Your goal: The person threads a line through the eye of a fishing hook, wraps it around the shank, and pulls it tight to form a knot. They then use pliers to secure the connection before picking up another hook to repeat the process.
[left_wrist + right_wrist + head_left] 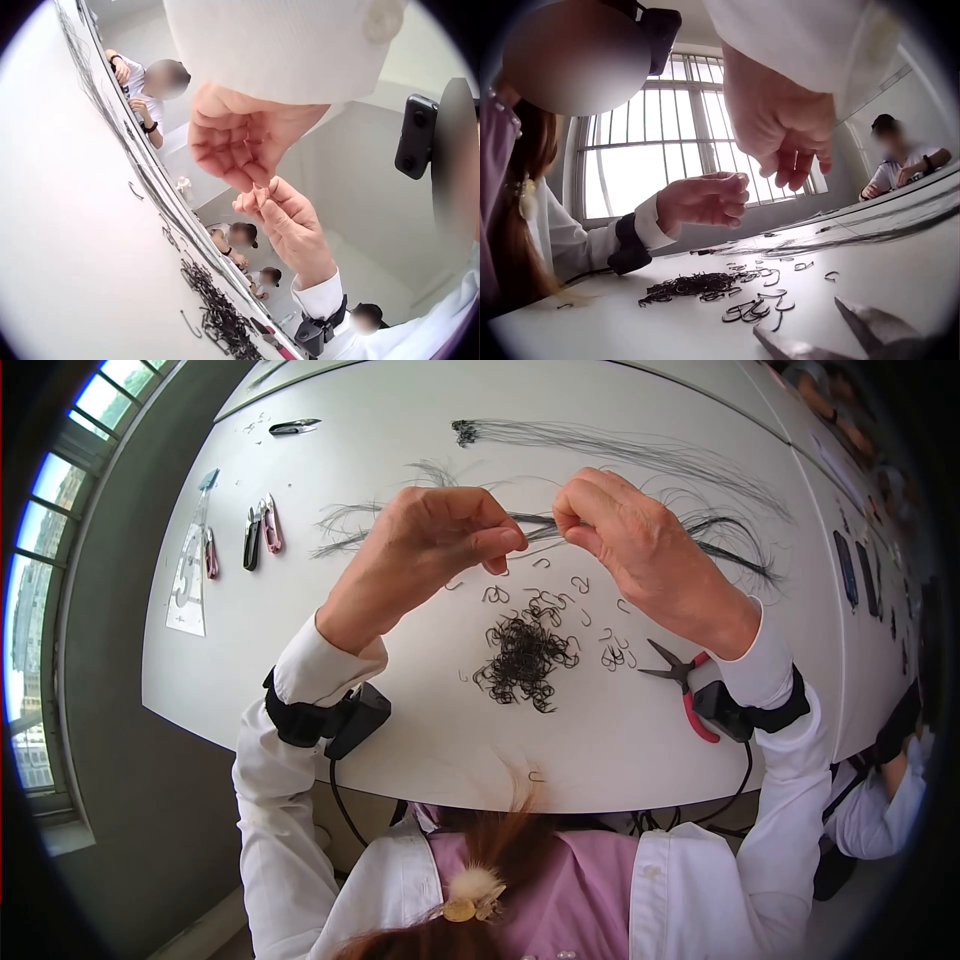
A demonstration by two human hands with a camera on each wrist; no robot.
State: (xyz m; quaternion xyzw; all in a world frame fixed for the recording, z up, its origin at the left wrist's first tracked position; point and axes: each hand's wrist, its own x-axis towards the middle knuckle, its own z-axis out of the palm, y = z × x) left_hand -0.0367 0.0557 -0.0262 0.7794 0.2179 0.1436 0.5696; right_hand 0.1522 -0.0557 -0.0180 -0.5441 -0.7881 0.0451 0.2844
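Observation:
Both hands are raised over the white table, fingertips facing each other. The left hand has its thumb against curled fingers; the right hand is bent downward with thumb and forefinger together. Whatever either pinches is too small to make out. In the left wrist view the left hand is above the right hand. The right wrist view shows the left hand beside the right hand. Below them lies a pile of dark hooks. Dark strands lie beyond the hands.
Red-handled pliers lie by the right forearm. A tied bundle of strands is at the back. On the left are black snips, pink snips, more snips and a clear triangle ruler. Other people sit beyond.

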